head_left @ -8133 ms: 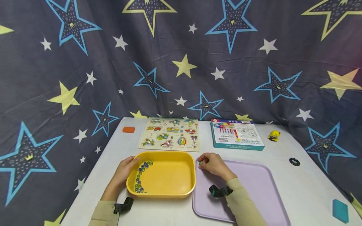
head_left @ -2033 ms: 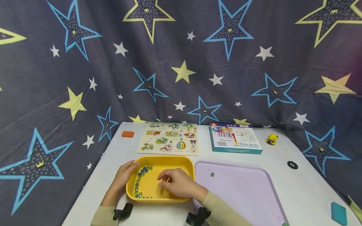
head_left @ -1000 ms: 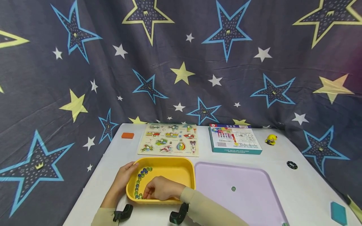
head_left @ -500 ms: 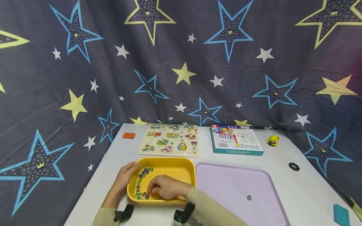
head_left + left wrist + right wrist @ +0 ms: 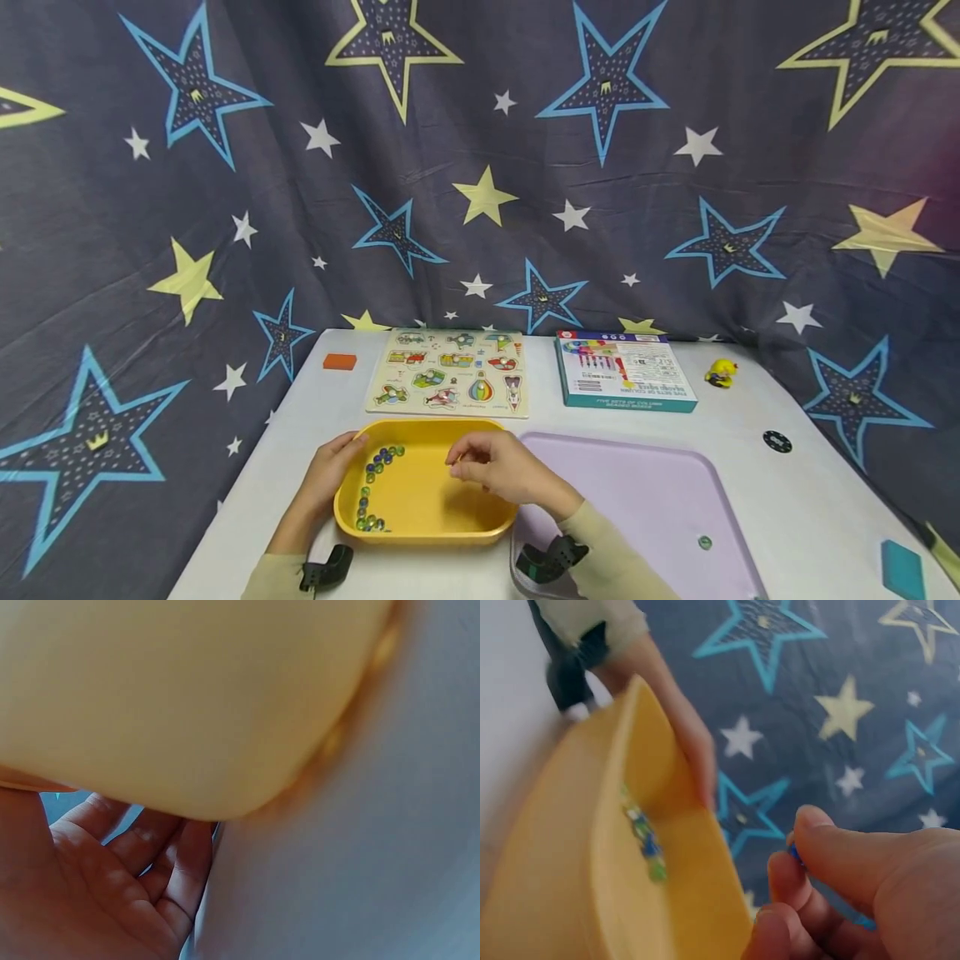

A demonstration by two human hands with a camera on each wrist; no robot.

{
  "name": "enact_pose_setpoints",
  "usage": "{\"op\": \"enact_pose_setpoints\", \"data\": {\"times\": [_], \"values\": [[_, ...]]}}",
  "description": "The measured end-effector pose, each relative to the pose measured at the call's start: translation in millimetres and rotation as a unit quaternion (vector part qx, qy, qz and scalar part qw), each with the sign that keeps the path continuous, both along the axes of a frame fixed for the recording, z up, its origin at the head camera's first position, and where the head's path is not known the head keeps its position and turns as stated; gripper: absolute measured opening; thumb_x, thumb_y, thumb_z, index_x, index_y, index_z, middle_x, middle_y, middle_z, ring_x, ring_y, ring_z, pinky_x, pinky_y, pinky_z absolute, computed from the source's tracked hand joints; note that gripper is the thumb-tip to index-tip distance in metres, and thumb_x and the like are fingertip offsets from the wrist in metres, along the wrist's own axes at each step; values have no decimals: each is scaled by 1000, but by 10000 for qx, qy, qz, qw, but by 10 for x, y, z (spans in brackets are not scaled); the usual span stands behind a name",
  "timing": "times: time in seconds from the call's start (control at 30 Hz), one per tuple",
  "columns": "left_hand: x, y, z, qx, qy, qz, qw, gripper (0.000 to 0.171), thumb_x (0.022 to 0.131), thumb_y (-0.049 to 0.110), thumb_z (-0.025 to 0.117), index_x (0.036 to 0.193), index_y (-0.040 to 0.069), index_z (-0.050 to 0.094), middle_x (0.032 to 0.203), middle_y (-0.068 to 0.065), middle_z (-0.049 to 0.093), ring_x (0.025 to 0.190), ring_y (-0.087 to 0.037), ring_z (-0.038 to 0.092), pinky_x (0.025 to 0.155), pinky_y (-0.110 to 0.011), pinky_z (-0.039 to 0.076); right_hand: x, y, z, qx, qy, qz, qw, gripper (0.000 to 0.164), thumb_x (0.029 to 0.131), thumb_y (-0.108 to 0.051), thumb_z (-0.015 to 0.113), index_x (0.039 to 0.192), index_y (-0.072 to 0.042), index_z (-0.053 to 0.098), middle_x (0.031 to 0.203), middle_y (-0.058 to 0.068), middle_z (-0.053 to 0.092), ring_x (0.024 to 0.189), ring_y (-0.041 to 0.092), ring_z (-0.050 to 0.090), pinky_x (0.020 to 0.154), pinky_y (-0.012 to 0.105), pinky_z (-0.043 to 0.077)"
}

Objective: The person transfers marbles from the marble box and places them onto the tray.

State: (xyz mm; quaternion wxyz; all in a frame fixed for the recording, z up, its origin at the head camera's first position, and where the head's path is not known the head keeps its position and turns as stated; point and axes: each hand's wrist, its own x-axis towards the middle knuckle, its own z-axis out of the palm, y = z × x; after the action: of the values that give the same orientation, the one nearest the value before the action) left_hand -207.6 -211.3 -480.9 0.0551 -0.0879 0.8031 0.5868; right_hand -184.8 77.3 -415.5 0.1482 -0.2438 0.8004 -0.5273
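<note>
A white-covered surface (image 5: 442,575) runs back to a dark curtain (image 5: 420,142) that fills the room behind it, printed with yellow, white and blue-outlined stars. Near the front is a yellow tub (image 5: 423,492), with a lilac tray (image 5: 630,483) just to its right. Toward the back lie an orange block (image 5: 340,362), a picture puzzle board (image 5: 450,367) and a flat box (image 5: 630,375); to the right are a yellow toy figure (image 5: 721,372), a black chip (image 5: 777,442) and a teal block (image 5: 902,570).

The box's teal front edge reads "FIVE SETS OF COLUMN", with a second line beneath; its top print, the board's captions and the chip's white lettering are too small to read.

The left hand (image 5: 333,471) grips the tub's left end, thumb at the rim. Above the tub's right part, the right hand (image 5: 506,475) pinches a blue marble (image 5: 794,853) between thumb and forefinger. More marbles (image 5: 371,477) line the tub's left side, and one green marble (image 5: 705,542) sits on the tray.
</note>
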Motion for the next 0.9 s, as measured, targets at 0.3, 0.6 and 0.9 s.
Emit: {"op": "enact_pose_setpoints", "data": {"times": [0.3,0.6,0.9], "values": [[4,5,9,22,50,6,10000,44,89,43,49,118,10,58,108,-7,60,93,-19,53,90,-35,43,-29,596,180,-179,79,-1513,9883,17,84,-8,63,100,-7,64,86,10,62,64,32,52,50,29,48],[3,11,15,63,34,16,10000,45,89,45,50,117,11,58,107,-7,61,93,-19,54,87,-31,44,-216,1048,-361,344,-152,-2187,9751,20,80,-10,68,98,-4,63,75,7,58,59,23,53,53,33,49],[2,11,20,47,20,8,10000,44,89,44,50,116,11,59,107,-7,60,93,-19,53,86,-29,44,-231,1053,-666,1081,427,-2508,9610,12,77,-15,71,87,-12,65,70,-2,59,54,12,50,48,24,44]]}}
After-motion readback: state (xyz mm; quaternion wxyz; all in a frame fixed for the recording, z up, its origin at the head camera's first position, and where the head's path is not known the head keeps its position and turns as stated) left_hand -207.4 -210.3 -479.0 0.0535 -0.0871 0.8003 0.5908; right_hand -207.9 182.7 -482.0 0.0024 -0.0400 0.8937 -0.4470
